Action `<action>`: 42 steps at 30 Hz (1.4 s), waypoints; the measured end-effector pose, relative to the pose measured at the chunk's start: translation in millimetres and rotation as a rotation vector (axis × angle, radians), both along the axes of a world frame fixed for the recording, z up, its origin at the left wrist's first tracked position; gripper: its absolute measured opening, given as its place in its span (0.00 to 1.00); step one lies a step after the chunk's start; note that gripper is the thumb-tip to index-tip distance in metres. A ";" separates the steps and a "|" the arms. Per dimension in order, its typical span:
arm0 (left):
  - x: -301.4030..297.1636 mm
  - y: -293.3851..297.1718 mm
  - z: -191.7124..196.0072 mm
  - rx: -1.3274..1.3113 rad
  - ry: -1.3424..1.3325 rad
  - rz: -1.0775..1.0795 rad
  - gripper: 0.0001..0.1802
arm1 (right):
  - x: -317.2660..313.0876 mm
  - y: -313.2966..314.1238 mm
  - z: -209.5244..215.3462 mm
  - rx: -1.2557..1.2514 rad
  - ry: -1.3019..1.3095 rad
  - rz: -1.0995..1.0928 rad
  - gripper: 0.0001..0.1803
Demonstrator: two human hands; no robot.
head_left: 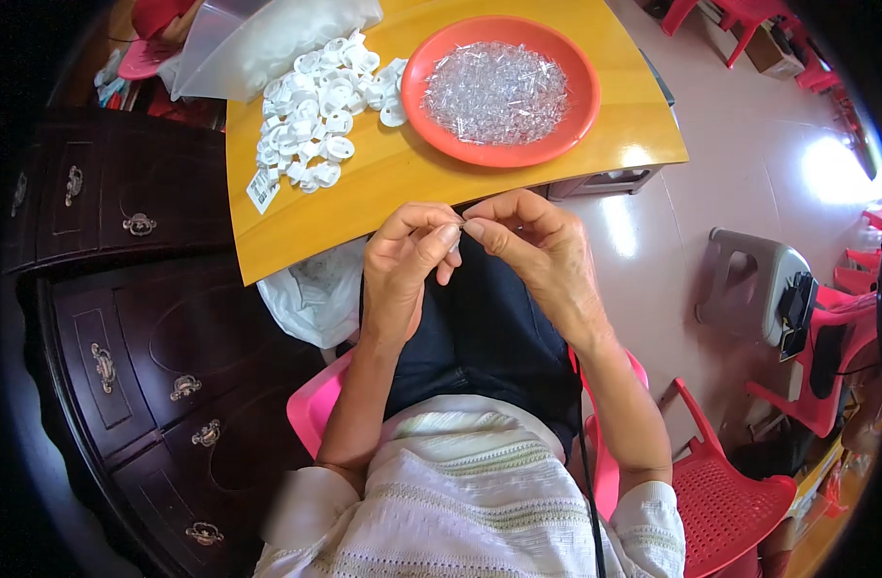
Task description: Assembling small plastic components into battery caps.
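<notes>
My left hand (408, 258) and my right hand (535, 252) meet above my lap, just off the near edge of the yellow table (364, 207). Thumb and forefinger of each are pinched together, tip against tip. Whatever they grip is tiny and mostly covered by the fingers; a small pale bit shows beneath the left thumb, too small to name. Beyond them on the table sits a red-orange oval plate (420, 138) heaped with small clear plastic pieces (499, 91). To its left lies a loose pile of small round white plastic parts (306, 116).
A translucent plastic bin (220, 48) lies at the table's far left. Below the table edge hangs a white plastic bag (311, 303). Dark wooden drawers (162, 347) stand at left. On the right are a grey stool (739, 289) and a red plastic chair (725, 501).
</notes>
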State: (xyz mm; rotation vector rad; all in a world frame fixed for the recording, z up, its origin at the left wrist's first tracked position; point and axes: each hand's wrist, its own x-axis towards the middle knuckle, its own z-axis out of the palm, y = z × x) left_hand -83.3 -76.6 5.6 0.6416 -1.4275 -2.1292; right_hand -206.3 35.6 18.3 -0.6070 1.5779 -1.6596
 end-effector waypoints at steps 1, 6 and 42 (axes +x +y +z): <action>1.3 -0.5 -1.4 0.017 0.013 -0.013 0.06 | 0.4 -0.2 -0.1 0.000 -0.005 -0.001 0.09; 7.2 -11.0 -8.9 0.198 0.076 -0.081 0.13 | 2.8 -1.1 2.6 0.014 -0.041 -0.056 0.09; 23.7 -7.3 -33.6 0.162 0.176 0.053 0.12 | 25.2 -7.8 -12.9 -0.136 -0.449 -0.069 0.09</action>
